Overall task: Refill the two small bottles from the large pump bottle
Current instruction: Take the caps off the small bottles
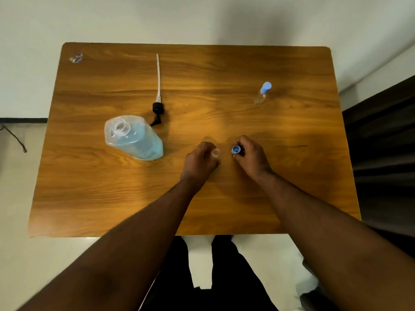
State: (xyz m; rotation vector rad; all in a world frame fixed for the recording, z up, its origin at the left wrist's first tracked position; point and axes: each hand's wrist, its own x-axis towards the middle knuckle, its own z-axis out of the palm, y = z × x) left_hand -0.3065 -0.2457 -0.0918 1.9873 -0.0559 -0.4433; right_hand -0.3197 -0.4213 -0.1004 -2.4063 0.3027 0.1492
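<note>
My left hand (201,160) grips a small clear bottle (216,153) upright on the wooden table (224,198), its mouth uncapped. Just right of it, my right hand (250,154) pinches that bottle's blue cap (236,150), held apart from the bottle. The large clear bottle (134,136) with blue liquid stands to the left, its neck uncovered. Its black pump head with a long white tube (158,95) lies on the table behind it. A second small clear bottle (263,92) with a blue cap stands at the back right, out of reach of both hands.
A small clear wrapper or scrap (76,57) lies at the table's far left corner. A white wall runs behind the table. Dark furniture (386,142) stands close to the table's right edge. A black cable (15,136) lies on the floor to the left.
</note>
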